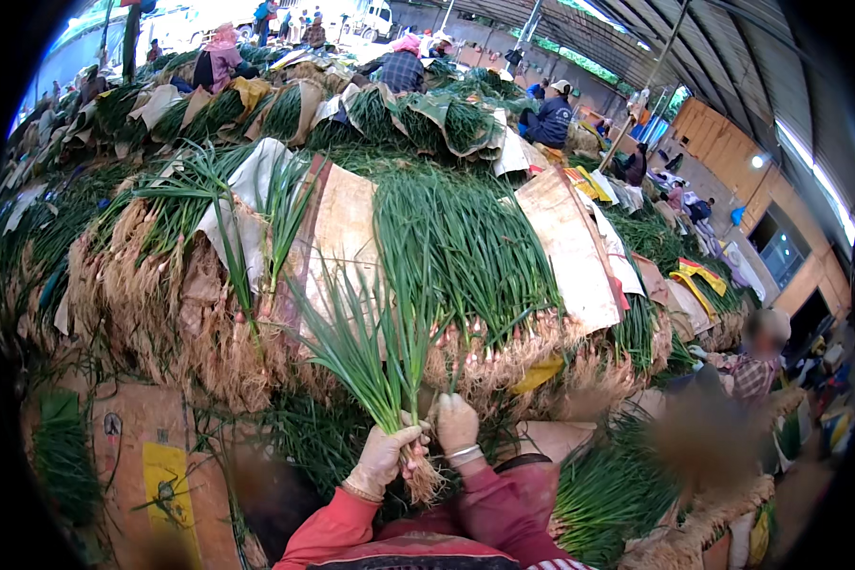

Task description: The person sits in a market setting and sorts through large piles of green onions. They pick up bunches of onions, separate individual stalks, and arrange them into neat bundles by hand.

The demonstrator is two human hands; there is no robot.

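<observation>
My left hand (pixel 382 460), in a pale glove, is closed round a bunch of spring onions (pixel 389 366) just above its roots. The green leaves fan upward and the tan roots hang below the fist. Beside it, my right hand (pixel 456 426), also gloved, has its fingers curled in; what they hold, if anything, is too small to make out. Beyond both hands lies a thick row of spring onions (pixel 465 242), roots facing me, with pale sheets (pixel 337 228) on either side. Another heap, its long roots (pixel 214 332) hanging down, is at the left.
Loose leaves (pixel 323 446) litter the ground by my arms. A flattened cardboard piece (pixel 123 475) lies lower left, and more spring onions (pixel 608 494) lie lower right. A person (pixel 755 356) works at the right; others sit among the far heaps under a metal roof (pixel 731 57).
</observation>
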